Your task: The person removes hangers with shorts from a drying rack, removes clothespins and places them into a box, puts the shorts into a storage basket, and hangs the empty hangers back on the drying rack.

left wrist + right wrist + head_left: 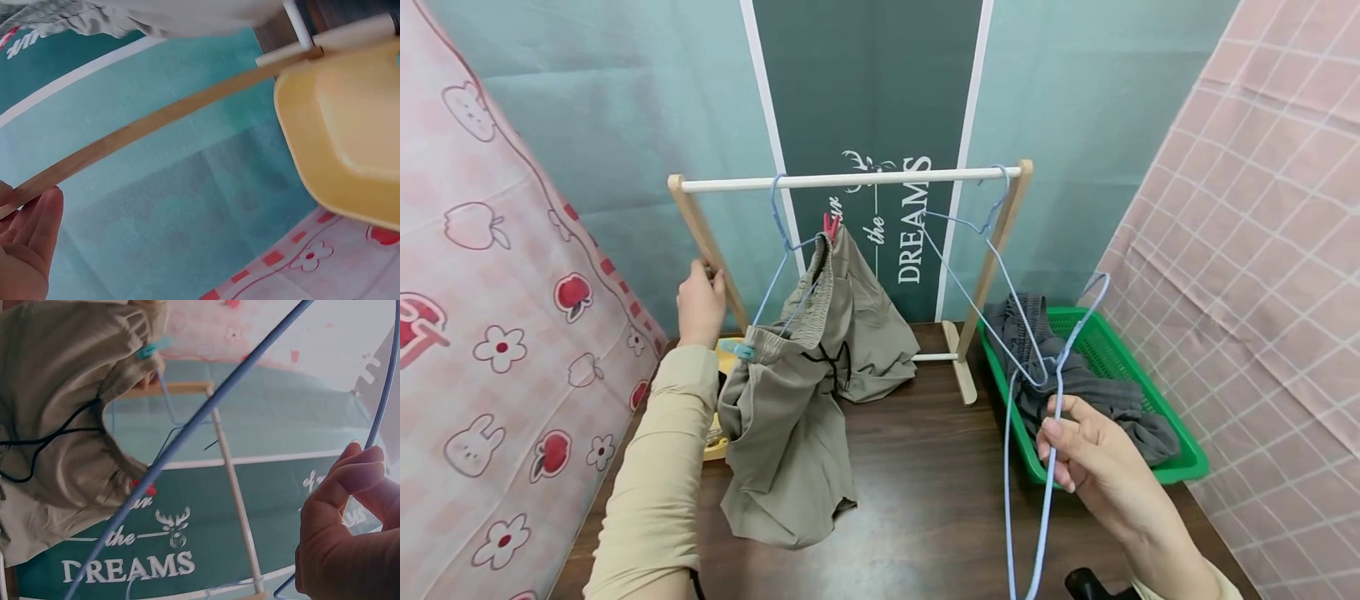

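Note:
My left hand (702,307) grips the left wooden post (119,139) of a small clothes rack, fingers behind it. My right hand (1108,467) pinches the wire of a blue clothes hanger (1060,379), held up in front of the rack with nothing on it. From the rack's white bar (880,178), grey-green drawstring shorts (790,475) hang on another blue hanger (777,212). A red clip (831,227) and a teal clip (742,351) fasten their waistband. Toward the bar's right end hangs a bare blue hanger (955,220).
A green basket (1187,458) with dark grey clothing (1097,387) stands on the right, behind my right hand. Behind the shorts at left is a yellow bin (297,144), partly hidden in the head view. Curtains surround the dark wooden table (917,500).

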`<state>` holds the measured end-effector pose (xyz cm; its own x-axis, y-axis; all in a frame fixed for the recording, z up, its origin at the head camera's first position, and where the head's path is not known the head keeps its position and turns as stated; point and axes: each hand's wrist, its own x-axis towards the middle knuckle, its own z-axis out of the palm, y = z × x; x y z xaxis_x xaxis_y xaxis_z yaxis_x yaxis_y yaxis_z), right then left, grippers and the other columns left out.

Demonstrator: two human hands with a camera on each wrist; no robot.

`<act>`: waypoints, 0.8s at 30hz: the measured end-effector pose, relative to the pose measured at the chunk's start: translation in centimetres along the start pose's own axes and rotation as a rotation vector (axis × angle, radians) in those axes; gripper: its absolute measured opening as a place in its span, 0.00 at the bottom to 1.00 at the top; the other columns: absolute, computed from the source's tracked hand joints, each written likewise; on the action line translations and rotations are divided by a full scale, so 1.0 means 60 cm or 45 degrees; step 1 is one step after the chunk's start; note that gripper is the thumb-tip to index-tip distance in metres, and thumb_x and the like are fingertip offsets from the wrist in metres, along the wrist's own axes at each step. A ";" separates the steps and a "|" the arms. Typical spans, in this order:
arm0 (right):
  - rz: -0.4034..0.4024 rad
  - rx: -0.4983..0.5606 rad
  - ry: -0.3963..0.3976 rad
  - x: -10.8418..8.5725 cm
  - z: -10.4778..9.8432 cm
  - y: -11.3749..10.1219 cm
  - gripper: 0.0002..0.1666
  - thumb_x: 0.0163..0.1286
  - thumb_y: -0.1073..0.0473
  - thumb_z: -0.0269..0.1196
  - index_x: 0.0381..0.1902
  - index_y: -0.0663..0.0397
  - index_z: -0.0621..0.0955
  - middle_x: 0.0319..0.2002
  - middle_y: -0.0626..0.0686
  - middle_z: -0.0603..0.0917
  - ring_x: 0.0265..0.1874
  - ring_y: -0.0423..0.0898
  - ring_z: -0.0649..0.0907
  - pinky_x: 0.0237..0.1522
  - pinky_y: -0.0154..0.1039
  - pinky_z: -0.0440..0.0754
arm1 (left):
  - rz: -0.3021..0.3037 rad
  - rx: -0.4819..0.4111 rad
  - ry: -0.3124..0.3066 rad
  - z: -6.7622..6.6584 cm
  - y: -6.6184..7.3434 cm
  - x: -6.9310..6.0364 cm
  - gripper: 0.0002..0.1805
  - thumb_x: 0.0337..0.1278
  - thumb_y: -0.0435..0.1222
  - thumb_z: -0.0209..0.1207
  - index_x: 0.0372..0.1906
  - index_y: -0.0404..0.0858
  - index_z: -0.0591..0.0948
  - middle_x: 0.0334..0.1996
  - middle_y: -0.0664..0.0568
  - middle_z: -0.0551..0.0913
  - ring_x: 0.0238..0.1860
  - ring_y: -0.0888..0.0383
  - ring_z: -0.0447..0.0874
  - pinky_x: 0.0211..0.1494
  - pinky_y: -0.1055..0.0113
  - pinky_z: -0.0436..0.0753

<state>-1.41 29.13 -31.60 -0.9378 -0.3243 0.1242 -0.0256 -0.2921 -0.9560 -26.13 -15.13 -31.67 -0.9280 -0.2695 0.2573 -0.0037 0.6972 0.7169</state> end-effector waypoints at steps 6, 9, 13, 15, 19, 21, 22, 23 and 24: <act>0.017 0.005 -0.093 -0.005 0.018 -0.002 0.14 0.76 0.67 0.40 0.50 0.44 0.67 0.30 0.38 0.83 0.21 0.30 0.76 0.16 0.35 0.58 | 0.048 0.061 0.016 -0.002 -0.002 -0.001 0.21 0.74 0.40 0.41 0.61 0.31 0.66 0.54 0.32 0.78 0.49 0.37 0.81 0.49 0.45 0.82; 0.059 0.006 -0.107 -0.002 0.027 0.000 0.12 0.77 0.66 0.41 0.50 0.44 0.67 0.29 0.38 0.82 0.20 0.31 0.75 0.16 0.37 0.57 | 0.057 0.066 0.026 -0.002 -0.002 -0.001 0.20 0.74 0.40 0.40 0.60 0.31 0.66 0.53 0.32 0.79 0.48 0.36 0.82 0.48 0.45 0.82; 0.124 0.031 -0.126 0.005 0.036 0.009 0.10 0.77 0.65 0.42 0.49 0.45 0.65 0.29 0.37 0.83 0.19 0.30 0.74 0.16 0.37 0.56 | 0.048 0.064 0.023 -0.003 0.000 -0.002 0.18 0.74 0.40 0.39 0.58 0.31 0.66 0.51 0.30 0.79 0.46 0.35 0.82 0.46 0.44 0.82; 0.151 0.050 -0.144 0.009 0.040 0.016 0.09 0.77 0.65 0.43 0.49 0.45 0.64 0.29 0.37 0.83 0.19 0.30 0.75 0.17 0.34 0.57 | 0.040 0.063 0.013 -0.003 0.003 -0.002 0.18 0.74 0.39 0.39 0.58 0.31 0.65 0.51 0.30 0.79 0.46 0.35 0.82 0.45 0.44 0.82; 0.204 0.088 -0.176 0.015 0.051 0.030 0.08 0.77 0.65 0.43 0.47 0.45 0.63 0.31 0.38 0.85 0.20 0.29 0.76 0.19 0.27 0.63 | 0.022 0.062 -0.015 -0.006 0.007 -0.004 0.18 0.74 0.39 0.38 0.58 0.32 0.65 0.52 0.30 0.79 0.47 0.35 0.82 0.45 0.45 0.81; 0.234 0.082 -0.169 0.019 0.058 0.035 0.07 0.76 0.64 0.45 0.47 0.46 0.62 0.31 0.38 0.85 0.20 0.28 0.77 0.21 0.23 0.67 | 0.015 0.054 -0.026 -0.007 0.008 -0.006 0.18 0.74 0.40 0.38 0.58 0.32 0.64 0.53 0.30 0.79 0.47 0.36 0.82 0.46 0.45 0.81; 0.249 0.072 -0.164 0.021 0.063 0.037 0.07 0.76 0.64 0.45 0.46 0.47 0.61 0.31 0.37 0.85 0.20 0.28 0.77 0.22 0.22 0.68 | 0.012 0.048 -0.030 -0.007 0.008 -0.006 0.18 0.74 0.40 0.38 0.58 0.32 0.64 0.53 0.30 0.78 0.48 0.36 0.82 0.46 0.44 0.81; 0.255 0.065 -0.158 0.023 0.067 0.039 0.07 0.76 0.64 0.46 0.46 0.48 0.61 0.31 0.37 0.85 0.20 0.28 0.76 0.22 0.22 0.68 | 0.010 0.046 -0.030 -0.007 0.008 -0.006 0.18 0.74 0.40 0.38 0.58 0.32 0.64 0.53 0.30 0.78 0.48 0.36 0.82 0.46 0.44 0.81; 0.267 0.062 -0.155 0.025 0.071 0.041 0.07 0.76 0.64 0.47 0.46 0.49 0.60 0.30 0.37 0.86 0.20 0.28 0.77 0.22 0.22 0.69 | 0.006 0.045 -0.030 -0.007 0.008 -0.006 0.18 0.74 0.40 0.39 0.58 0.32 0.65 0.53 0.30 0.78 0.48 0.36 0.82 0.46 0.44 0.81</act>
<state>-1.38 24.09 -32.63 -0.8722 -0.4874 -0.0420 0.1850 -0.2492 -0.9506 -25.64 -14.99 -31.13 -0.9367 -0.2503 0.2449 -0.0119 0.7217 0.6921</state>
